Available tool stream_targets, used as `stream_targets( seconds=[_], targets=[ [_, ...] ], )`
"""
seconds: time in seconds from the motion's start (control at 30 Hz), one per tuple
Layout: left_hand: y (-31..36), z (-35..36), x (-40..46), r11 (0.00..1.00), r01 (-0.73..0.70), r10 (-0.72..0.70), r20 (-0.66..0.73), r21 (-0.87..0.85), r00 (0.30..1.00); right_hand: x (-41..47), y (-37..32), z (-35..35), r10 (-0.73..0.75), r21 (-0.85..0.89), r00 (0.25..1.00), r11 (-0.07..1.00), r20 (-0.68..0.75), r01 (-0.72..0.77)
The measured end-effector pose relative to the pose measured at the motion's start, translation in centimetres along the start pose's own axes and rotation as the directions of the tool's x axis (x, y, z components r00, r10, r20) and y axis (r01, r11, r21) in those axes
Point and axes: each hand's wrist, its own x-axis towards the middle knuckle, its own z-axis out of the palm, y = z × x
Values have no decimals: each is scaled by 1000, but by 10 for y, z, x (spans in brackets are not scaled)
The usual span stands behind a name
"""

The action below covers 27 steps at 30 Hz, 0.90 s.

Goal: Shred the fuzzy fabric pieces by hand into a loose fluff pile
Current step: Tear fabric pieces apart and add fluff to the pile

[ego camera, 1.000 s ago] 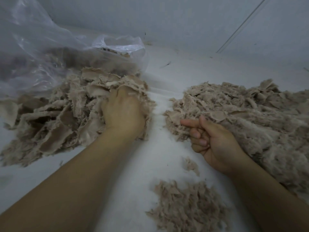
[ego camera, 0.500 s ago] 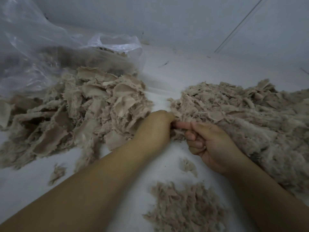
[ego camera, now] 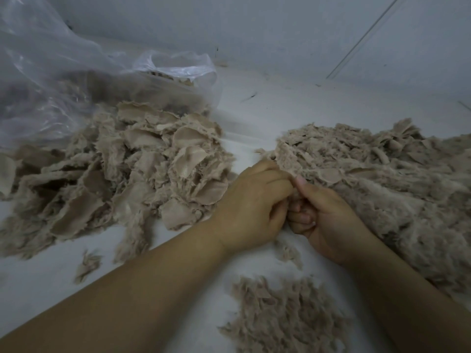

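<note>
A heap of beige fuzzy fabric pieces (ego camera: 132,171) lies on the left of the white surface. A larger heap of torn fluff (ego camera: 382,187) spreads on the right. My left hand (ego camera: 252,202) and my right hand (ego camera: 328,222) meet knuckle to knuckle between the two heaps, at the near edge of the right one. Both have curled fingers and pinch a small fabric piece (ego camera: 293,196) between them; it is almost wholly hidden by the fingers.
A clear plastic bag (ego camera: 76,80) holding more fabric lies at the back left. A small fluff pile (ego camera: 283,317) sits near the front edge, with loose scraps (ego camera: 88,263) beside the left heap. A grey wall (ego camera: 280,29) closes the back.
My left hand left the left heap and moved right to meet my right hand. Both now pinch a small piece. A few scraps dropped beside the left heap.
</note>
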Motion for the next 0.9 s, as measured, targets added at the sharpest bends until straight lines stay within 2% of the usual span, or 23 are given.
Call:
stream_targets(
  seconds=[0.07,0.13,0.2,0.27,0.3,0.37,0.4,0.53,0.67,0.73,0.77,0.83,0.87,0.9],
  targets=[
    [2,1,-1,997,18,-22,-57,-69,998,1,1,0,10,44,1000,999,-10,-9],
    [2,2,-2,961,202,-229,-132,-189,965,2,1,-1,35,74,999,997,-24,-33],
    [-1,1,-1,844,418,-485,-147,-336,862,2,1,-1,50,69,998,996,-25,-48],
    [-1,1,3,647,582,-667,5,-493,745,2,1,-2,49,33,999,998,-14,-49],
    [-1,2,4,536,632,-708,109,-559,698,2,1,-2,46,17,999,999,-7,-46],
    [-3,4,5,345,679,-725,276,-648,631,2,2,-3,41,-9,999,999,1,-41],
    [-4,4,5,305,684,-720,310,-663,621,2,3,-3,40,-13,999,999,1,-40],
    [-4,1,6,352,668,-717,269,-656,643,2,3,-5,23,-19,1000,1000,10,-23],
    [-2,1,6,392,632,-725,198,-668,659,0,4,-2,-46,-194,996,979,70,59],
    [0,-1,5,396,587,-704,177,-706,688,0,5,-1,-68,-197,995,977,67,80],
    [-1,-1,4,372,576,-712,175,-728,680,0,5,0,-67,-171,996,982,66,77],
    [-3,-1,4,286,570,-763,176,-771,621,0,4,1,-48,-106,997,993,55,54],
    [-5,-1,4,297,578,-788,146,-760,598,0,4,0,-43,-84,998,995,52,48],
    [-9,-1,4,366,598,-799,88,-713,594,0,3,-1,-41,-72,998,996,51,44]
  ],
)
